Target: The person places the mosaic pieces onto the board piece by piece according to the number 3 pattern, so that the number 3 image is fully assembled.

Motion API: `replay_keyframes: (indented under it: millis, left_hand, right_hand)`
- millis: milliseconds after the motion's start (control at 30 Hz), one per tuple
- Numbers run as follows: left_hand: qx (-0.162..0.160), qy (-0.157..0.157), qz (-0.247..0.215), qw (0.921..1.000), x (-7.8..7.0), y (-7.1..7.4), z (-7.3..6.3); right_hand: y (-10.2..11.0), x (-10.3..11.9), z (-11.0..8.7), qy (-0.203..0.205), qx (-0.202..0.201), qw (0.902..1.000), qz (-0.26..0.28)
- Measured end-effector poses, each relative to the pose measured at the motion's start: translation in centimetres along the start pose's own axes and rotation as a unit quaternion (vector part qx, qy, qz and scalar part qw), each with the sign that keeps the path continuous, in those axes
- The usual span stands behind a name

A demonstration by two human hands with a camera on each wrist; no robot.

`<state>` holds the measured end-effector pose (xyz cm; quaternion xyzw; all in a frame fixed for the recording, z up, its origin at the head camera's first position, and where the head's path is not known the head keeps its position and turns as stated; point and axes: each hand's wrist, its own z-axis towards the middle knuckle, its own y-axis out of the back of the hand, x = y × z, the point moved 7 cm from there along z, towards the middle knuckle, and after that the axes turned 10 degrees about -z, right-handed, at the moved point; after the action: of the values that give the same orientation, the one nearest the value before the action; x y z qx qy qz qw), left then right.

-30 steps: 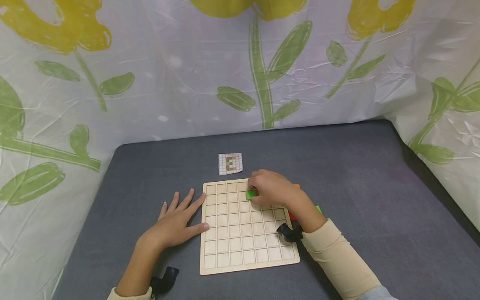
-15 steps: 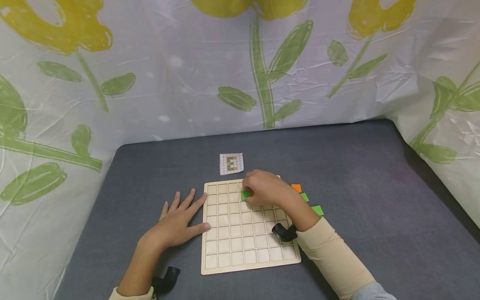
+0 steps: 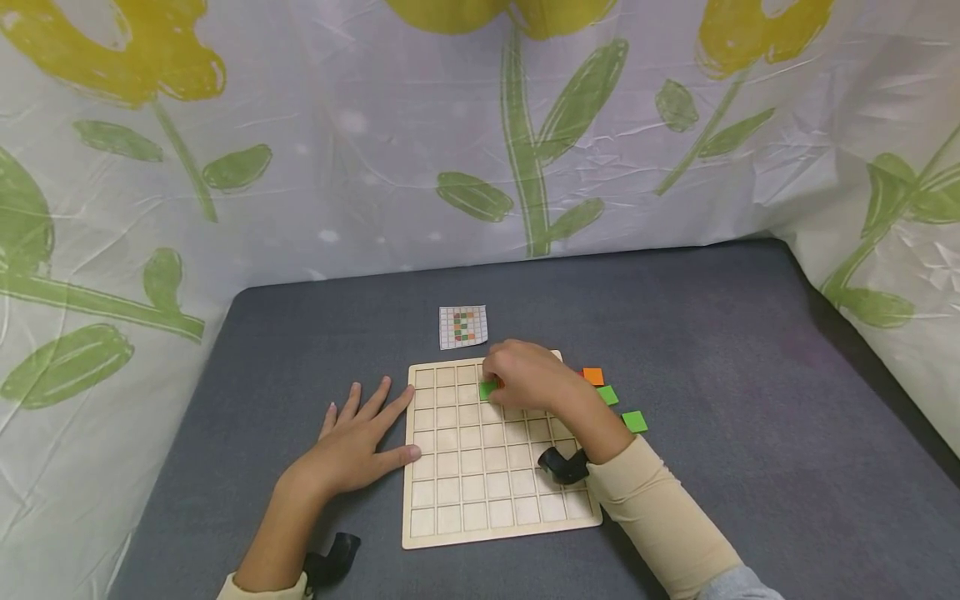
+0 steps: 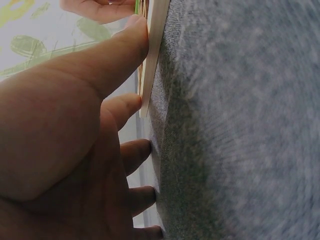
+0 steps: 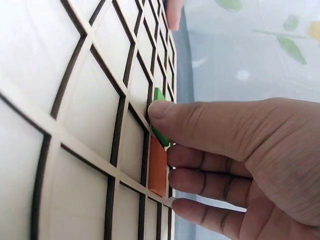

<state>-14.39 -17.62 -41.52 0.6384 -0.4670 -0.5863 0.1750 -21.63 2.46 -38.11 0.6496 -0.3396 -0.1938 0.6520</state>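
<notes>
A pale wooden grid board (image 3: pixel 468 489) lies flat on the dark table. My right hand (image 3: pixel 534 379) reaches over its far rows, thumb and fingertips pinching a small green square tile (image 3: pixel 486 390) at one of the cells. In the right wrist view an orange tile (image 5: pixel 158 167) sits right beside the green one, under the fingers. My left hand (image 3: pixel 348 454) rests on the table with fingers spread. Its thumb and index fingertip touch the board's left edge, as the left wrist view also shows.
A small printed card (image 3: pixel 462 327) with a coloured grid pattern lies beyond the board. Off the board's right side lie an orange tile (image 3: pixel 592 377), a green tile (image 3: pixel 607 395) and another green tile (image 3: pixel 634 422). A curtain (image 3: pixel 337 167) with painted flowers hangs behind the table.
My right hand has shifted slightly left with the green tile, uncovering more of the tiles right of the board. My left hand keeps its place at the board's edge.
</notes>
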Motion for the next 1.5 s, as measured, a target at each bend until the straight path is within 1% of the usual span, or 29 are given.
replay_keyframes:
  millis: [167, 300, 367, 467, 600, 700, 767, 867, 1000, 1067, 1167, 1333, 1500]
  left_hand:
    - [-0.001, 0.002, 0.004, 1.0, 0.0, 0.0, 0.1]
    - [-0.004, 0.004, 0.006, 1.0, 0.0, 0.1, 0.1]
    - [-0.003, 0.004, 0.005, 1.0, 0.0, 0.1, 0.1]
    - [0.002, 0.003, 0.002, 1.0, 0.0, 0.0, 0.1]
    - [0.005, 0.002, 0.001, 1.0, 0.0, 0.1, 0.0]
    - [0.003, 0.001, 0.001, 1.0, -0.1, 0.2, 0.0]
    - [0.002, 0.001, 0.001, 1.0, 0.0, 0.3, 0.0]
    - [0.003, 0.001, 0.001, 1.0, 0.1, 0.2, 0.1]
    - [0.005, -0.001, -0.002, 1.0, 0.2, 0.0, 0.1]
    - [0.003, -0.003, -0.004, 1.0, 0.1, 0.0, 0.1]
    - [0.001, -0.004, -0.006, 1.0, 0.1, 0.0, 0.1]
    - [0.0, -0.004, -0.003, 1.0, 0.2, -0.1, 0.1]
    - [0.0, -0.002, 0.0, 1.0, 0.1, -0.1, 0.1]
  right_hand:
    - [0.0, 0.4, -0.2, -0.003, -0.017, 0.9991, -0.04]
    - [0.1, 1.1, -0.6, 0.004, -0.046, 0.996, -0.077]
    - [0.3, 1.3, -1.1, 0.011, -0.063, 0.9948, -0.079]
    - [0.6, 1.3, -2.0, 0.022, -0.082, 0.9952, -0.049]
    - [1.3, 0.6, -3.6, 0.039, -0.096, 0.9945, 0.015]
    - [2.3, -0.8, -4.8, 0.033, -0.104, 0.9928, 0.05]
    - [2.9, -2.0, -5.6, 0.015, -0.108, 0.9924, 0.057]
    - [3.4, -4.4, -6.8, -0.035, -0.092, 0.9932, 0.061]
    - [2.6, -7.2, -8.0, -0.106, -0.032, 0.9912, 0.072]
    - [2.0, -8.0, -8.3, -0.127, -0.006, 0.9889, 0.077]
    - [1.3, -8.3, -8.1, -0.136, 0.017, 0.987, 0.083]
    - [0.4, -8.4, -7.6, -0.143, 0.02, 0.9847, 0.097]
    - [0.1, -8.6, -7.6, -0.155, 0.022, 0.9834, 0.09]
